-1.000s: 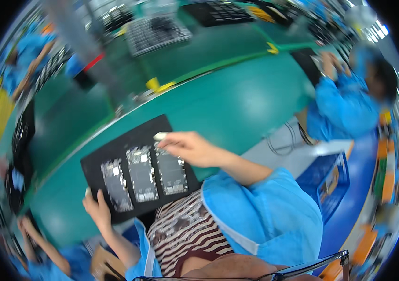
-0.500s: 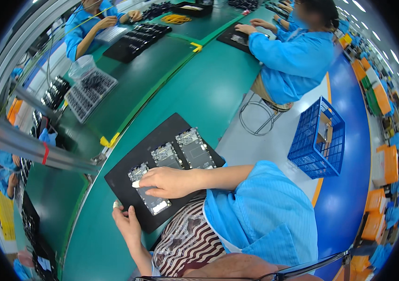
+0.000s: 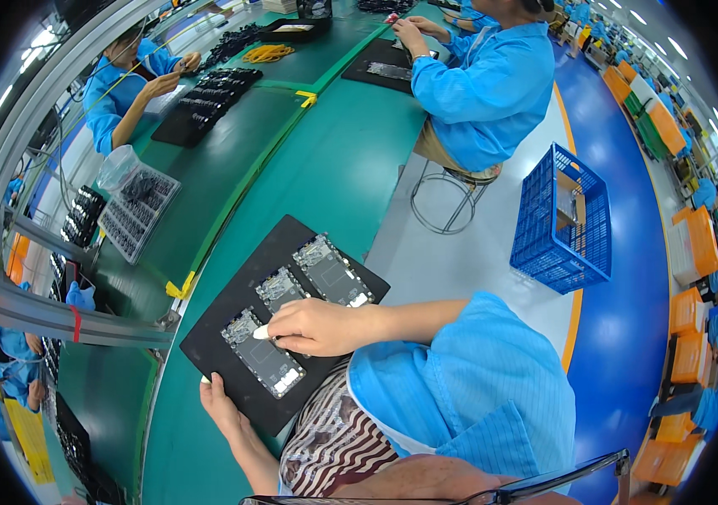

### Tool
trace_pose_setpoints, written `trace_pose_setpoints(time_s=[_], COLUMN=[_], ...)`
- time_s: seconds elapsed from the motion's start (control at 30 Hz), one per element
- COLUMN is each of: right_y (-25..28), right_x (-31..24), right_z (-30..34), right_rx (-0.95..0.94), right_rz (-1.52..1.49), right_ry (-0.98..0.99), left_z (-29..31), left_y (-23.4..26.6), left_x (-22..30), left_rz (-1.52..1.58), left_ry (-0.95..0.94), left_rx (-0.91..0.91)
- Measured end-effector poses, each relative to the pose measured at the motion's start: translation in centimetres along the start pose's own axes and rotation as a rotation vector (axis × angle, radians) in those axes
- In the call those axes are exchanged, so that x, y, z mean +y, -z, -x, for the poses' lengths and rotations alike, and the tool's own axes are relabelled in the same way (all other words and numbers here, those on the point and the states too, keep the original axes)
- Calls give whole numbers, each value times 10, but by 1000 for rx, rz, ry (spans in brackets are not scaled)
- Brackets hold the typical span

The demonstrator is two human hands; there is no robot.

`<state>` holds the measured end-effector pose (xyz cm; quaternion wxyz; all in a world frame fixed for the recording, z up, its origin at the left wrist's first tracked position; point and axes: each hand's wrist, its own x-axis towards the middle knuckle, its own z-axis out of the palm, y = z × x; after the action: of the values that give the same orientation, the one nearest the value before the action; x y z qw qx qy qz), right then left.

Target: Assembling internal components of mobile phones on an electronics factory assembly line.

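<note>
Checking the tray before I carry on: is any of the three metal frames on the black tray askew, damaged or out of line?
Nothing stands out. The three metal frames lie flat in a row on the black tray, parallel to each other. The right hand covers part of the nearest and middle frames, so those parts cannot be judged. The left hand holds the tray's near edge.

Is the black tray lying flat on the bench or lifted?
Flat. The black tray rests on the green bench; the left hand touches its near edge.
</note>
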<state>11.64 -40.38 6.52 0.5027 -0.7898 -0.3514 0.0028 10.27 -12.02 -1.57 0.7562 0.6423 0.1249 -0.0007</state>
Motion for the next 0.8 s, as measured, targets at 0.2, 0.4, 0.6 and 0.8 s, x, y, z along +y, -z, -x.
trace_pose_setpoints(time_s=[0.2,0.4,0.6,0.8], right_y=[-22,-36,-37,-13], right_x=[0,7,20,47], right_z=[14,22,38,45], right_rx=[45,91,5,57], right_rz=[-153,260,629,840], right_ry=[48,110,4,-66], left_z=[-2,2,8,15], left_y=[-46,-109,-116,-99], left_x=[-3,1,2,2], left_rz=[131,219,351,308], left_ry=[32,238,391,369], left_rx=[148,-114,-290,-362])
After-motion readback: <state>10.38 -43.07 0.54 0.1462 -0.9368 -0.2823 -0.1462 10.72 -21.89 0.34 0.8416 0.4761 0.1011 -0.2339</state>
